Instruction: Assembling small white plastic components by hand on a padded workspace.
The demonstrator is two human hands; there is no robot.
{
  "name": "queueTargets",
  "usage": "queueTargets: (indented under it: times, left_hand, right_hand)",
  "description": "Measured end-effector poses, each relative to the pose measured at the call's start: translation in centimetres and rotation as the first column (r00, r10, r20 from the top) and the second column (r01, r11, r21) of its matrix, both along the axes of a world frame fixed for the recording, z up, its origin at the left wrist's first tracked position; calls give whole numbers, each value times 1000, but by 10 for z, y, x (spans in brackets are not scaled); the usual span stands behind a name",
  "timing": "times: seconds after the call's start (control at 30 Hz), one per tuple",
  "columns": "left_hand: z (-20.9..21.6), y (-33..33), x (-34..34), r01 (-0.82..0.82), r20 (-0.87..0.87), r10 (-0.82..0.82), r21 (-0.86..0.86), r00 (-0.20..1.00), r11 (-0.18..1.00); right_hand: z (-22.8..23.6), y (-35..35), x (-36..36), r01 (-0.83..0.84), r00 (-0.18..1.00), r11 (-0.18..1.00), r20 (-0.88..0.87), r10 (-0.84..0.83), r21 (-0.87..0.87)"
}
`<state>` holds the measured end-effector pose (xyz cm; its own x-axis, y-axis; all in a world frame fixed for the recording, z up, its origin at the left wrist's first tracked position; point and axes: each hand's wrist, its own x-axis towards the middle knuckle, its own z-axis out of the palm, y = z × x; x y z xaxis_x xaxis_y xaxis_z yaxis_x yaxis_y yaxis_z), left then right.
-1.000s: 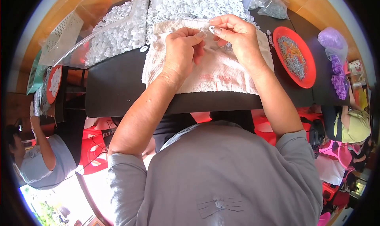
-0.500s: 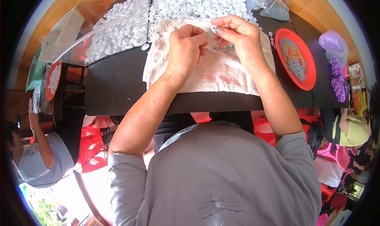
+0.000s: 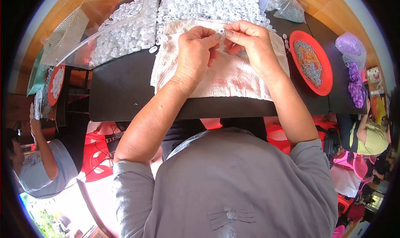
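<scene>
Towel (image 3: 238,73), illegibly printed, lies beneath left hand (image 3: 194,50) and right hand (image 3: 257,45) pinching white piece (image 3: 221,30).

Gry shirt (image 3: 246,171) w/ short slvs (image 3: 132,184)

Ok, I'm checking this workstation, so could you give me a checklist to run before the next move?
1. White piece gripped: ok, at the right hand's fingertips.
2. Left hand empty: cannot tell; its fingers hide what may be between them.
3. Cloth beneath both hands: ok.
4. Red plate stocked: ok, grey bits lie in it, right of the cloth.
5. No stray pieces: not ok, a loose piece lies on the table by the cloth's left edge.
</scene>
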<state>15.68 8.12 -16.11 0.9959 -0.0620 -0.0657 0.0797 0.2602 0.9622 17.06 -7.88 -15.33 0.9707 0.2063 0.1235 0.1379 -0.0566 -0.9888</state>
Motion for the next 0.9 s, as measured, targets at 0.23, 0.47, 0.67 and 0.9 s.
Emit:
queueTargets:
  times: [0.23, 0.47, 0.67, 0.9]
  left_hand:
    - [8, 0, -4, 72, 123, -64, -68, 990, 995]
    - [12, -1, -9, 167, 230, -166, 17, 959, 986]
    - [11, 0, -10, 132, 309, -135, 33, 941, 991]
    - [13, 1, -15, 146, 335, -149, 32, 930, 989]
  right_hand:
    - [5, -13, 3, -126, 988, 983, -77, 137, 137]
    - [16, -27, 3, -288, 938, 944, -154, 312, 160]
    - [21, -20, -4, -315, 920, 929, -180, 349, 193]
    - [16, -20, -4, -364, 885, 891, -198, 421, 270]
